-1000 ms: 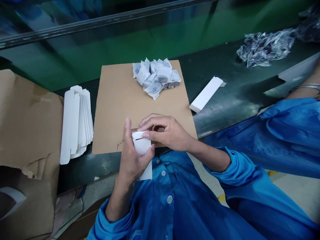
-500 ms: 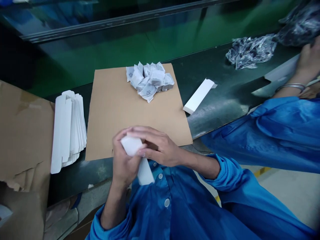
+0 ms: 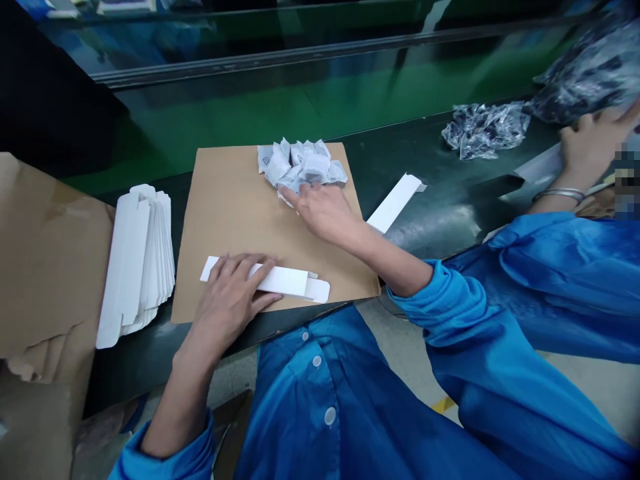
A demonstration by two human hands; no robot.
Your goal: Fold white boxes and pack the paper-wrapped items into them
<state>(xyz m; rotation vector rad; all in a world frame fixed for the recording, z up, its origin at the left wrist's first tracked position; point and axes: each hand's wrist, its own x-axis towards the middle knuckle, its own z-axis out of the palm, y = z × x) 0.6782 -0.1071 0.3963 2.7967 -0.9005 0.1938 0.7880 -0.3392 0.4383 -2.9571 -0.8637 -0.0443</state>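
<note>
My left hand [image 3: 227, 297] lies flat with fingers spread on a long white carton [image 3: 285, 282], pressing it onto a brown cardboard sheet [image 3: 235, 200]. The carton lies sideways with its end flap open at the right. My right hand [image 3: 323, 207] reaches across the sheet and touches the near edge of a pile of small white sachets [image 3: 299, 163]; its fingertips rest on one sachet, and I cannot see if they grip it.
A stack of flat white carton blanks [image 3: 137, 257] lies left of the sheet. Another white carton [image 3: 395, 203] rests on the dark bench to the right. Torn brown cardboard [image 3: 47, 260] is at far left. A co-worker's hand [image 3: 590, 147] and crumpled clear plastic bags [image 3: 483, 127] are at the right.
Both hands held the carton up near my chest before. Now the carton lies on the cardboard sheet under my left hand, and my right hand has moved forward to the sachet pile.
</note>
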